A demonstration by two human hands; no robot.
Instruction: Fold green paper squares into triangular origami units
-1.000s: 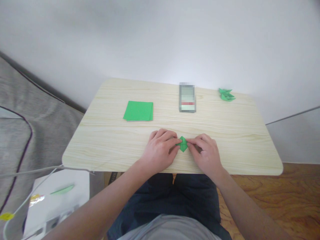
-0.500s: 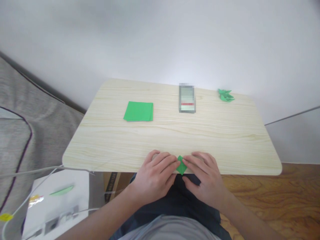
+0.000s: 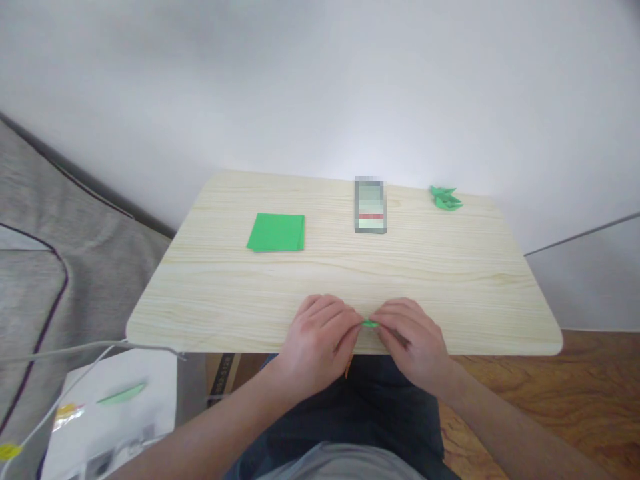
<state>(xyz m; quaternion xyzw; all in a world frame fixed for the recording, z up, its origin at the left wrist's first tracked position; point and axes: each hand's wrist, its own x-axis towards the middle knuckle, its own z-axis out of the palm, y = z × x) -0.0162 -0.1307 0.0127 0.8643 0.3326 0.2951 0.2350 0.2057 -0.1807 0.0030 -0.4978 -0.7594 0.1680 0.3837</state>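
Observation:
Between my two hands, close to the table's front edge, is a small folded piece of green paper (image 3: pixel 370 324), seen nearly edge-on as a thin strip. My left hand (image 3: pixel 320 343) pinches its left end, fingers closed together. On the other side, my right hand (image 3: pixel 413 343) grips the right end between thumb and fingers. Much of the paper is covered by the fingertips. Farther back on the left lies a stack of green paper sheets (image 3: pixel 276 232). Some pointed green folded paper pieces (image 3: pixel 445 199) rest at the back right.
A phone (image 3: pixel 371 205), blurred out, lies at the back middle of the pale wooden table (image 3: pixel 210 293). To the left are a grey fabric surface (image 3: pixel 100 200), a cable (image 3: pixel 100 345) and a white surface (image 3: pixel 150 380) holding a green item. A white wall rises behind.
Earlier the green paper lay flat as a diamond under my fingertips at the table edge. Now it is turned edge-on, pinched from both sides, and my thumbs have come in under it.

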